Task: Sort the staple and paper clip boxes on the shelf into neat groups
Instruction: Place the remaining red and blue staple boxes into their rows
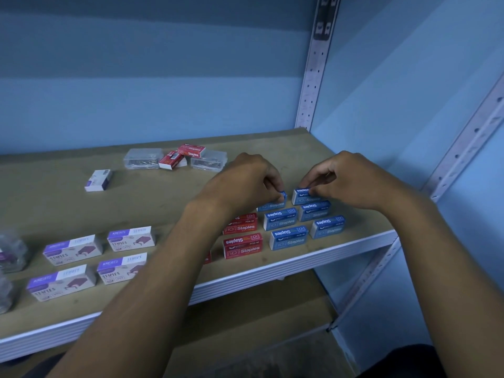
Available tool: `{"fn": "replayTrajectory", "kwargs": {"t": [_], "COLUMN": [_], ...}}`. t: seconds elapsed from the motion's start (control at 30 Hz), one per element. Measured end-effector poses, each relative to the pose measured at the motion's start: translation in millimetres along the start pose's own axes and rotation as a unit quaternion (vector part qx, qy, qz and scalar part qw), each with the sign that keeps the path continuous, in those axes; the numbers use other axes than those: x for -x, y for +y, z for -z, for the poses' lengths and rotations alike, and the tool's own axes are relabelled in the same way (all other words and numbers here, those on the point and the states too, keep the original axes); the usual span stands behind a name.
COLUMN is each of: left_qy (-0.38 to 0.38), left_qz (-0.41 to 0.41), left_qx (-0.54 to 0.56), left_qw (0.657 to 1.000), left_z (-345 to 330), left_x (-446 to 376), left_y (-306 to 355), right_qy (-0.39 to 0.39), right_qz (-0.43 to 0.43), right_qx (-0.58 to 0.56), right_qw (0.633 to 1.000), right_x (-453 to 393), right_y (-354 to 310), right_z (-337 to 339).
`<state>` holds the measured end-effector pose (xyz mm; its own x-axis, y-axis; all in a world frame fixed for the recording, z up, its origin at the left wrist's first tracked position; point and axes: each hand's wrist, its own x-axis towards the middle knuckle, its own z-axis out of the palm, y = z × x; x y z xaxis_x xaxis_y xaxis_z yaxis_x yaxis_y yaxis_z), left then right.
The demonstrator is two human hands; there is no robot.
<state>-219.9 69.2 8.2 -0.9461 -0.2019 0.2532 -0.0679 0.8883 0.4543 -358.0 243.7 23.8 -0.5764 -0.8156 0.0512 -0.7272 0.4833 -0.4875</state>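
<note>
Six blue staple boxes sit in two columns near the right front corner of the shelf (pixel 54 203). The rear left blue box (pixel 272 203) is pinched at its right end by the left hand (pixel 245 181), grip narrow, fingertips closed on the box's top corner while the box rests on the board. Just to its right, apart by a small gap, the rear right blue box (pixel 301 196) is held by the right hand (pixel 351 178), thumb and fingers closed over its top; it too sits on the shelf. In front of these lie four more blue boxes (pixel 289 237), two by two, reaching close to the front edge.

Left of the blue group, touching or nearly so, are two red staple boxes (pixel 242 245) one behind the other, the rear one partly hidden by the left wrist; a sliver of another red box shows beside the forearm.

Toward the front left, four purple-and-white staple boxes (pixel 72 249) stand in a two-by-two block. At the left edge, clear containers (pixel 12 252) appear, blurred.

Near the back edge, mid-shelf, two clear plastic clip boxes (pixel 141 158) flank a loose pile of red staple boxes (pixel 191 150). A lone purple-and-white box (pixel 98 180) lies apart, left of them.
</note>
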Motion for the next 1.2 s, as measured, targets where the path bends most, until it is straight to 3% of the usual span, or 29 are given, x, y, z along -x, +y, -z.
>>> {"fn": "replayTrajectory", "kwargs": {"t": [0.4, 0.67, 0.97, 1.2], "left_qy": [0.050, 0.066, 0.155, 0.142], "left_qz": [0.052, 0.124, 0.186, 0.200], "left_qx": [0.017, -0.004, -0.043, -0.050], "left_qw": [0.997, 0.990, 0.969, 0.968], "left_z": [27.2, 60.0, 90.8, 99.5], "left_x": [18.9, 46.6, 67.0, 55.1], "left_y": [-12.1, -47.3, -85.9, -110.8], "right_qy": [0.069, 0.039, 0.009, 0.017], "right_qz": [0.020, 0.061, 0.068, 0.080], "right_qx": [-0.008, -0.012, -0.023, -0.005], "right_qw": [0.997, 0.997, 0.997, 0.997], "right_x": [-12.9, -34.2, -52.6, -84.2], "right_y": [-20.4, -61.2, -95.4, -122.0], "right_z": [-7.6, -30.6, -55.8, -61.4]}}
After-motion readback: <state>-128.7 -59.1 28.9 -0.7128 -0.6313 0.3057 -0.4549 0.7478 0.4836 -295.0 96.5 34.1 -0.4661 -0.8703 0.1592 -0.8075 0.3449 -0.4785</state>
